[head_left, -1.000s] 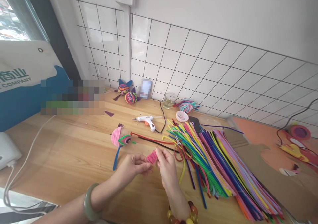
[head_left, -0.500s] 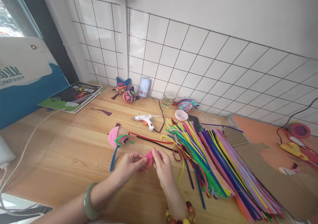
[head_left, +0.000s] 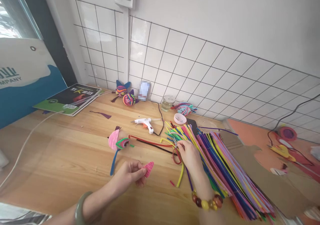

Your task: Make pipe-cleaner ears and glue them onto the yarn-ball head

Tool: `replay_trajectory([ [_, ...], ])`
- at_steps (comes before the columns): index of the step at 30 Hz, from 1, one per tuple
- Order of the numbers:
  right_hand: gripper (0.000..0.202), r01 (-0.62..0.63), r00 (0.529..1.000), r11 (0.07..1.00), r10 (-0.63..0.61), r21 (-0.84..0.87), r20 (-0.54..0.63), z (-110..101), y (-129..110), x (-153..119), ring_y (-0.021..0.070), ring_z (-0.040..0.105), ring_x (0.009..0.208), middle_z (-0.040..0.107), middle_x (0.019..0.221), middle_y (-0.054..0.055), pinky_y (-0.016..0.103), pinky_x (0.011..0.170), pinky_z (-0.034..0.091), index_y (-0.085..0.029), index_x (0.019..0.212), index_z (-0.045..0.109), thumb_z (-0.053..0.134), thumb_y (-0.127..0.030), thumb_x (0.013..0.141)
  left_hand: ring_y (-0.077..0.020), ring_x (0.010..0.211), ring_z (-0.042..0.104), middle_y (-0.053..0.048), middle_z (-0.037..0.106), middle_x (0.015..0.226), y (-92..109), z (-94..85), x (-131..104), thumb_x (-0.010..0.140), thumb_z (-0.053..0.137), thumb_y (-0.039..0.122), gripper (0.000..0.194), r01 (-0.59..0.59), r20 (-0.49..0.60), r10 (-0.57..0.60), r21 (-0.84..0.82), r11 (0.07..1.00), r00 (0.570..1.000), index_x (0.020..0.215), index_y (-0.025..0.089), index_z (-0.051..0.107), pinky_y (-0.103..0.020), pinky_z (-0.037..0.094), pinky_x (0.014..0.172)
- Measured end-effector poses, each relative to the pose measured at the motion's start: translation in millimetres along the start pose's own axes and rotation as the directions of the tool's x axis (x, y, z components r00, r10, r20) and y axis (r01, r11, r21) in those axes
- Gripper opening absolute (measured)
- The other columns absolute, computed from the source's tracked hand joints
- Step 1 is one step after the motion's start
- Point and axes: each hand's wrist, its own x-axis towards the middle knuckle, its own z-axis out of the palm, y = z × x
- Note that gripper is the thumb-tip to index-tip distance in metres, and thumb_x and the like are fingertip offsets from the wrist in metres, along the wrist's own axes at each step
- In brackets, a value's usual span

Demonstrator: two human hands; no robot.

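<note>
Left fingers (head_left: 140, 174) pinch pink piece (head_left: 149, 169), right fingers (head_left: 180, 145) at scissors (head_left: 173, 156).

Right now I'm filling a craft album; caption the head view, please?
Left hand holding a pink fuzzy piece, right hand at the red-handled scissors.

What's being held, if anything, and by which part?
The left hand pinches the pink piece by its lower-left edge; whether the right hand grips the scissors is unclear.
</note>
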Motion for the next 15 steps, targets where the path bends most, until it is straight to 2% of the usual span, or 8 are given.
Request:
replay_trajectory([
  [5,0.015,0.107,0.992,0.993,-0.103,-0.055,0.078,18.9,-12.2,25.4,0.0200,0.058,0.085,0.064,0.085,0.007,0.028,0.078,0.039,-0.018,0.077,0.067,0.052,-0.017,0.078,-0.0100,0.046,0.056,0.000,0.062,0.053,-12.6,-2.5,-6.2,0.064,0.064,0.051,0.039,0.021,0.029,-0.021,-0.016,1.000,0.999,0.067,0.014,0.051,-0.020,0.041,0.046],
  [9,0.013,0.126,0.990,0.990,-0.121,-0.067,0.068,36.8,-23.7,32.2,0.0221,0.059,0.080,0.065,0.084,0.012,0.030,0.073,0.041,-0.015,0.068,0.066,0.055,-0.012,0.075,-0.0103,0.050,0.057,-0.001,0.062,0.055,-16.8,-3.6,-9.7,0.065,0.064,0.050,0.039,0.026,0.031,-0.026,-0.022,0.999,0.999,0.067,0.013,0.051,-0.021,0.043,0.050],
  [12,0.015,0.143,0.990,0.990,-0.143,-0.018,0.020,36.2,-29.8,35.8,0.0200,0.060,0.076,0.066,0.079,0.009,0.028,0.069,0.042,-0.016,0.070,0.065,0.053,-0.013,0.077,-0.0112,0.051,0.058,-0.001,0.063,0.056,-19.1,-6.1,-10.6,0.062,0.066,0.049,0.039,0.044,0.020,-0.043,-0.033,0.998,0.999,0.066,0.014,0.050,-0.022,0.044,0.051],
  [15,0.016,0.168,0.985,0.984,-0.165,0.063,-0.060,24.1,-41.5,37.0,0.0179,0.060,0.078,0.066,0.080,0.007,0.027,0.072,0.042,-0.017,0.079,0.064,0.048,-0.016,0.083,-0.0128,0.053,0.060,0.000,0.064,0.055,-23.2,-7.8,-9.2,0.059,0.069,0.047,0.039,0.064,0.014,-0.063,-0.070,0.996,0.998,0.066,0.015,0.048,-0.022,0.045,0.051],
])
